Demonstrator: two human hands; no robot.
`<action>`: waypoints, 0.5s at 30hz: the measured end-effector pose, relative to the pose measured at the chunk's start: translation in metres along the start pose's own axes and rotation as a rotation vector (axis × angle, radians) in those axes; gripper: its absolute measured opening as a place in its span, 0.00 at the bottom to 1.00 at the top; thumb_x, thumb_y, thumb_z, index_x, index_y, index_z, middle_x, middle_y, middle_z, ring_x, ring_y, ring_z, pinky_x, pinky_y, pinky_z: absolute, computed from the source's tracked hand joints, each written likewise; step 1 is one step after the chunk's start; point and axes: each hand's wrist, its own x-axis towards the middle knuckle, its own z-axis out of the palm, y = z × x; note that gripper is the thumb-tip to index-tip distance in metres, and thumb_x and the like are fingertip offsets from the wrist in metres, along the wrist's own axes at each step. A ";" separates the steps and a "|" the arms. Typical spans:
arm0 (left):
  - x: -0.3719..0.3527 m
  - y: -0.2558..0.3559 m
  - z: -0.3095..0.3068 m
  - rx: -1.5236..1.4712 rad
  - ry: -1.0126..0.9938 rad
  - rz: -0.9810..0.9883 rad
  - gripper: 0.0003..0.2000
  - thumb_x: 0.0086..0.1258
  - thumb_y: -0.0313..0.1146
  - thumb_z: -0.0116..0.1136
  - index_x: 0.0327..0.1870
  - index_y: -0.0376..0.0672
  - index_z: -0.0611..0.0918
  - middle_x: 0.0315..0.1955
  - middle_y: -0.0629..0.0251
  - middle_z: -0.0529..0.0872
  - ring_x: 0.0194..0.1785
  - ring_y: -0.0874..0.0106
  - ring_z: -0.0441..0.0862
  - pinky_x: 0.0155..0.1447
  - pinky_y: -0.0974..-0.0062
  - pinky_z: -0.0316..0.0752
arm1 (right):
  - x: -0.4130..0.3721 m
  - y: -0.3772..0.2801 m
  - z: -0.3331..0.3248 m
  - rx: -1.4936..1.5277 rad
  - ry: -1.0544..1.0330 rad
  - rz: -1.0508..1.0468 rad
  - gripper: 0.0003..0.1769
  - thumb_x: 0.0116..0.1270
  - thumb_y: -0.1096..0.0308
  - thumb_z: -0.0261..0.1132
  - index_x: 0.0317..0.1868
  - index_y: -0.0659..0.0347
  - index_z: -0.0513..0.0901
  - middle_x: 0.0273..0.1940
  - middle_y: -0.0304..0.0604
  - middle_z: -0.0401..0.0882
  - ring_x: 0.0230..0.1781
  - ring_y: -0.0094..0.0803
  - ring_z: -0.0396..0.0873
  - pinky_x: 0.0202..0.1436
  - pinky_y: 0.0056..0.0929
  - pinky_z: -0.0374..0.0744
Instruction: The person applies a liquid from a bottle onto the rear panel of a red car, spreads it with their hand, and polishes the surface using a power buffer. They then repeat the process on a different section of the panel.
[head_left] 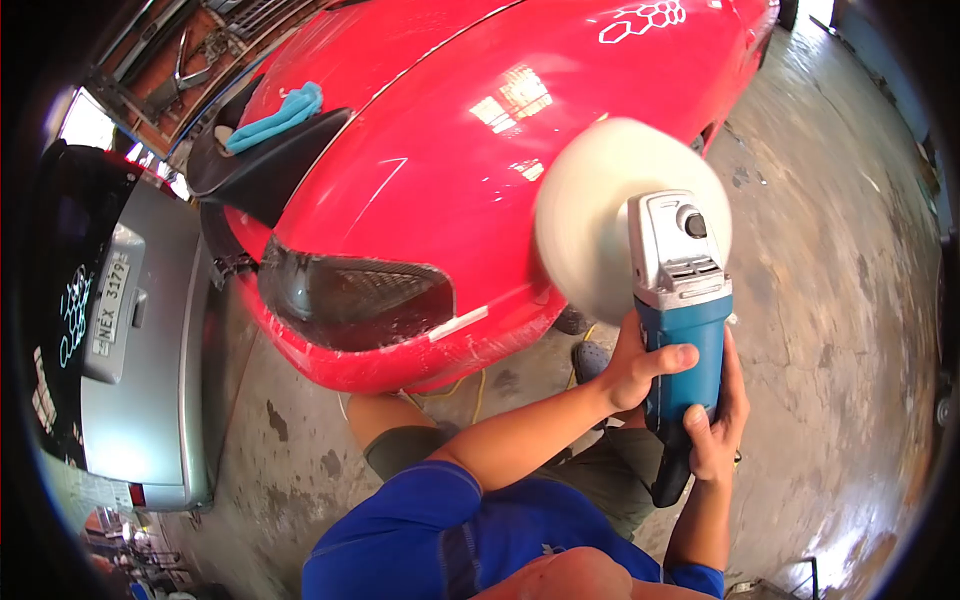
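Observation:
A blue and silver angle polisher (692, 335) is held upright in front of me. My left hand (640, 368) wraps its blue body from the left, just below the metal head, thumb across the front. From the right, my right hand (717, 430) grips the lower body near the black handle end. The round white buffing pad (585, 215) looks smeared by motion and overlaps the side of the red car's front (480, 200). Left of the pad, a dark headlight (355, 300) sits in the bodywork, with whitish smears along the bumper below it.
A blue cloth (280, 117) lies on the black trim at the car's front. A silver vehicle (145, 350) stands to the left. On the concrete floor (810, 330), a yellow cord (480, 395) runs under the bumper near my feet. Metal shelving (165, 65) is at the upper left.

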 end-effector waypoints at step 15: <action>-0.109 0.117 -0.031 -0.151 0.107 0.266 0.52 0.59 0.56 0.73 0.83 0.35 0.65 0.66 0.48 0.82 0.67 0.58 0.83 0.71 0.57 0.82 | 0.005 -0.109 0.121 -0.237 -0.452 -0.330 0.58 0.65 0.50 0.83 0.85 0.74 0.66 0.79 0.74 0.68 0.78 0.63 0.74 0.80 0.54 0.74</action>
